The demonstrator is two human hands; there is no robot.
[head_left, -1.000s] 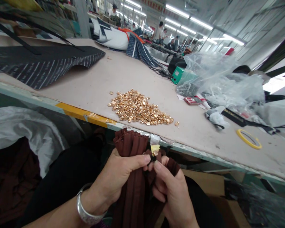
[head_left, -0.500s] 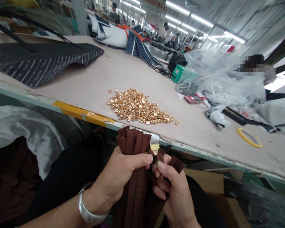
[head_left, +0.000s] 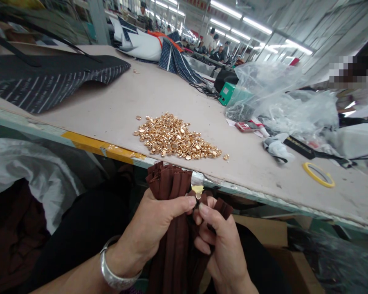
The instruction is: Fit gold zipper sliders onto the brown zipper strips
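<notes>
My left hand point(head_left: 158, 218) is closed around a bundle of brown zipper tapes point(head_left: 171, 183), whose cut ends stick up above the fist. A silver bangle point(head_left: 108, 269) circles that wrist. Close by on the right, my right hand point(head_left: 225, 241) pinches another brown zipper tape point(head_left: 223, 209), its end poking out past the fingers. Between the two thumbs, a small gold zipper slider point(head_left: 198, 196) shows near the tape. Fingers partly hide how slider and tape meet. Beyond the hands, a pile of gold zipper sliders point(head_left: 174, 136) lies on the table point(head_left: 110, 98).
A yellow tape roll point(head_left: 319, 175), a red box point(head_left: 247, 126) and clear plastic bags point(head_left: 306, 110) lie to the right. Behind stands a green device point(head_left: 227, 94). Dark striped fabric point(head_left: 49, 85) covers the left. A cardboard box point(head_left: 263, 230) sits below the table edge.
The view has shifted slightly. My right thumb and fingers have drawn a little closer to my left thumb, beside the gold slider. Both hands keep their hold on the brown tapes.
</notes>
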